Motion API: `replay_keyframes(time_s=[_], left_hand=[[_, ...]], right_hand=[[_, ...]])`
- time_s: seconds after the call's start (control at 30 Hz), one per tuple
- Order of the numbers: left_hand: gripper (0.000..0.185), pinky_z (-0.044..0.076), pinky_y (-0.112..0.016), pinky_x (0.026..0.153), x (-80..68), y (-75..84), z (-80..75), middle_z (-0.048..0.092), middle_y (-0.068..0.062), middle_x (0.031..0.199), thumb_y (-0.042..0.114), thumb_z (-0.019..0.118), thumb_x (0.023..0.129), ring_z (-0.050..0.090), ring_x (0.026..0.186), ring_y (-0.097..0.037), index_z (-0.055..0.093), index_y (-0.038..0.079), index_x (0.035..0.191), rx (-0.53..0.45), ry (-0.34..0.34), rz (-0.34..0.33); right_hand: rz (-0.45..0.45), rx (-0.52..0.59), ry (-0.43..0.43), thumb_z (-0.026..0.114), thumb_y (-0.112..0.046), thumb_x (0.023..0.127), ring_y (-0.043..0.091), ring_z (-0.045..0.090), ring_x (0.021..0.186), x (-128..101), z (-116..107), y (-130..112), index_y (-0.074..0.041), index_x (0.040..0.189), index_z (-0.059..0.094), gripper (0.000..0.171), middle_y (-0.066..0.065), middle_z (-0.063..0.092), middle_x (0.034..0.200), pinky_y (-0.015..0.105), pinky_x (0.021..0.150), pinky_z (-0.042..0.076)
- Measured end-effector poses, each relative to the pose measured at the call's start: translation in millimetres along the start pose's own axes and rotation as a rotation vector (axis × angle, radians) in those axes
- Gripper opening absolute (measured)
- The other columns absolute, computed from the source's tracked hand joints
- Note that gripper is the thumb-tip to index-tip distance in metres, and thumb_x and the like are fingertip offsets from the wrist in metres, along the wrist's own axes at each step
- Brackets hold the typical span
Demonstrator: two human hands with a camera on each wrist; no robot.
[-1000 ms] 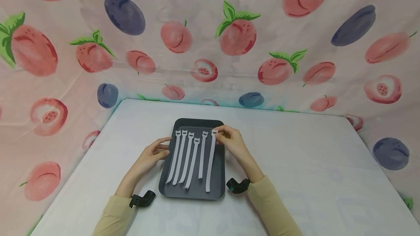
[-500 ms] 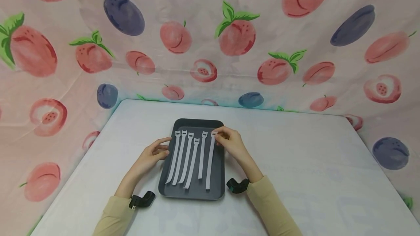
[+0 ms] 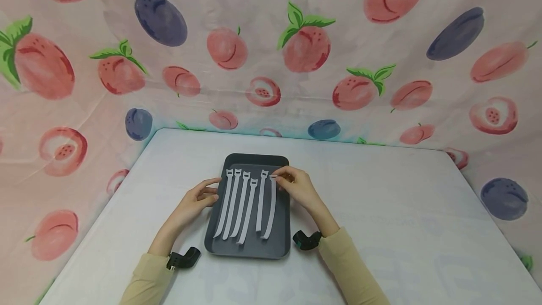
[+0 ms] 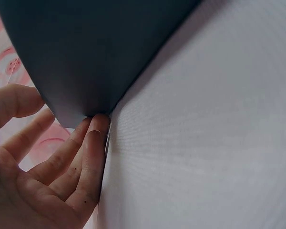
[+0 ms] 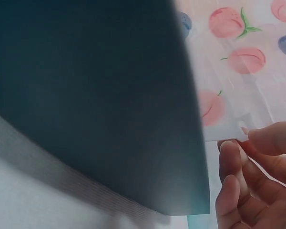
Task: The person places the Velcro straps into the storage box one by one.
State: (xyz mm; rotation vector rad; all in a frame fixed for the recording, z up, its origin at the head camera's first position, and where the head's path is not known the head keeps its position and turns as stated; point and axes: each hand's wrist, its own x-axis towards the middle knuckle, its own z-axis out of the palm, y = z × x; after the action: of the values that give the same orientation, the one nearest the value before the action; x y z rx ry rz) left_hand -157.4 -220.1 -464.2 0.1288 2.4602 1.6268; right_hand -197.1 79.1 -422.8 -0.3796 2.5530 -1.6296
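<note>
A dark grey tray (image 3: 247, 250) lies on the table with several white hook-and-loop cable ties (image 3: 230, 206) set lengthwise in it, slotted heads toward the far end. My right hand (image 3: 298, 187) reaches over the tray's right rim and pinches the rightmost cable tie (image 3: 270, 213) near its head between thumb and fingers; that tie's tail bends to the left. At the left rim rests my left hand (image 3: 192, 204), fingers loosely extended. The left wrist view shows its fingertips (image 4: 93, 143) touching the tray's outer wall (image 4: 86, 62). In the right wrist view the tray's wall (image 5: 100, 95) hides the ties.
A white cloth covers the table (image 3: 402, 220) around the tray. Behind it hangs a pink fruit-print curtain (image 3: 254, 13). Black wrist cameras (image 3: 184, 258) sit on both wrists, close to the tray's near corners.
My right hand has drawn the rightmost cable tie slightly nearer and to the left, closer to its neighbour, and its tail now curves. The left hand and the tray have stayed put.
</note>
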Motion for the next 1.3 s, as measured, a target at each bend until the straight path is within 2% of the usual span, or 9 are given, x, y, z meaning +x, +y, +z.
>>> replay_keyframes(time_s=[0.47, 0.73, 1.03, 1.3], left_hand=[[0.05, 0.053, -0.041, 0.091, -0.5, -0.2, 0.1, 0.056, -0.024, 0.13, 0.017, 0.058, 0.095, 0.062, 0.112, -0.032, 0.045, 0.02, 0.143, 0.002, 0.002, -0.002], [0.05, 0.053, -0.041, 0.091, 0.0, -1.2, 0.0, 0.056, -0.024, 0.13, 0.018, 0.058, 0.096, 0.062, 0.112, -0.032, 0.044, 0.019, 0.143, 0.004, 0.003, -0.003], [0.05, 0.053, -0.036, 0.089, 0.6, -0.4, -1.5, 0.056, -0.026, 0.129, 0.018, 0.057, 0.096, 0.062, 0.112, -0.032, 0.043, 0.016, 0.144, 0.001, -0.002, 0.015], [0.051, 0.053, -0.037, 0.09, -1.1, 1.4, -2.1, 0.055, -0.027, 0.13, 0.018, 0.058, 0.096, 0.062, 0.113, -0.034, 0.042, 0.014, 0.145, -0.012, -0.007, 0.02]], right_hand=[[0.0, -0.059, 0.0, 0.061, -0.01, 0.093, 0.031, 0.064, 0.073, 0.3, 1.7, 4.3, -0.009, 0.104, 0.07, 0.015, 0.013, 0.068, 0.093, 0.027, 0.062, 0.047], [0.011, -0.062, -0.007, 0.06, -0.012, 0.094, 0.03, 0.066, 0.074, 1.0, 1.4, 5.4, -0.01, 0.108, 0.068, 0.017, 0.011, 0.069, 0.102, 0.026, 0.062, 0.046], [0.005, -0.061, -0.02, 0.06, -0.013, 0.094, 0.03, 0.067, 0.075, 1.7, -1.0, 5.9, -0.009, 0.112, 0.066, 0.02, 0.012, 0.067, 0.101, 0.026, 0.064, 0.045], [0.019, -0.059, -0.033, 0.06, -0.013, 0.094, 0.03, 0.068, 0.078, 0.9, -2.0, 4.7, -0.007, 0.116, 0.065, 0.023, 0.012, 0.067, 0.101, 0.027, 0.066, 0.044]])
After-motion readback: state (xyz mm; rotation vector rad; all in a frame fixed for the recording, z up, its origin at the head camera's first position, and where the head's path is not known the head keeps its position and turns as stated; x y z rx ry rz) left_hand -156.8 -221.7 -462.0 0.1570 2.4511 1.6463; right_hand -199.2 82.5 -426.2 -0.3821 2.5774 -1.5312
